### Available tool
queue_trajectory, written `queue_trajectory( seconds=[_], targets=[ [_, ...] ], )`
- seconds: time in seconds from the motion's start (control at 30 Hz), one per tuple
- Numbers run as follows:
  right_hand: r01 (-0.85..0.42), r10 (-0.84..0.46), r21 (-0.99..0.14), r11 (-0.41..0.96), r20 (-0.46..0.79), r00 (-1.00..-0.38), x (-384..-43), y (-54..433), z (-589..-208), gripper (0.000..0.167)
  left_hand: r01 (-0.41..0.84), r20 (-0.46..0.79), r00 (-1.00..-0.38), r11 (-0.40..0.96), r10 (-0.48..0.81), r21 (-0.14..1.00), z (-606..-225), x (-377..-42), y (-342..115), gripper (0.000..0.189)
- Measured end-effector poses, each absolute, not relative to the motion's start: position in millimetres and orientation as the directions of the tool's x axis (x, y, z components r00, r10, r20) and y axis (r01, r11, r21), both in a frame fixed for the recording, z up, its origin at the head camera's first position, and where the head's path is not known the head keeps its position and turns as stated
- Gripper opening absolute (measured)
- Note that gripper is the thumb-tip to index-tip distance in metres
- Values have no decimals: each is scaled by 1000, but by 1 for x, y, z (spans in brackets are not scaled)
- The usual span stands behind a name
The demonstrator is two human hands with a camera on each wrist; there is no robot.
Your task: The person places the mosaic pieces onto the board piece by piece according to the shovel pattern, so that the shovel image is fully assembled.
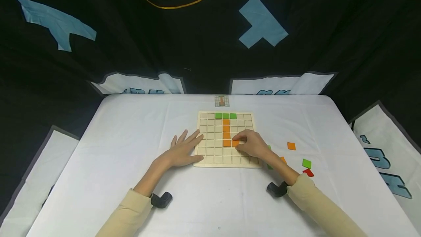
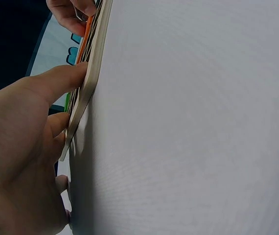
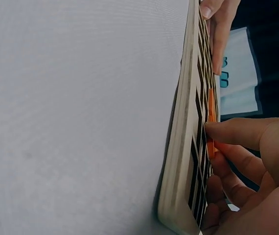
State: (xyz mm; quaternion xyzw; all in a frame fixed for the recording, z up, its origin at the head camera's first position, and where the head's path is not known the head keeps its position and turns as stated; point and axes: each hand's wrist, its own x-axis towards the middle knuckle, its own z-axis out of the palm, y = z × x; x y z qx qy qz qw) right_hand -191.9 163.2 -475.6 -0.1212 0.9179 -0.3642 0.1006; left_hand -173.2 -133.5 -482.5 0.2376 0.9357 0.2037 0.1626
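Note:
A pale wooden grid board (image 1: 210, 160) lies on the white table. Three green square tiles (image 1: 225, 116) form a row near its far edge, and several orange tiles (image 1: 226, 129) run down from the middle one. My right hand (image 1: 252, 144) pinches another orange tile (image 1: 235, 143) between thumb and fingers, just right of the column's near end. In the right wrist view this tile (image 3: 210, 148) is at the grid surface. My left hand (image 1: 181, 153) spreads its fingers over the board's left edge, thumb (image 2: 73, 73) touching the near left corner area.
Right of the board lie a loose orange tile (image 1: 291, 146), a green tile (image 1: 307, 163) and a red tile (image 1: 308, 172). More green (image 1: 269, 166) and orange (image 1: 283, 160) pieces show partly behind my right forearm. A small pattern card (image 1: 222, 101) lies beyond the board.

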Motion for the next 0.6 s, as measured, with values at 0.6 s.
queue_trajectory(
  seconds=[0.6],
  targets=[
    [-143, -297, -702, 697, -102, -949, -188, 173, -473, 27, 377, -208, -836, 807, 508, 455, -482, -173, -133, 81]
  ],
)
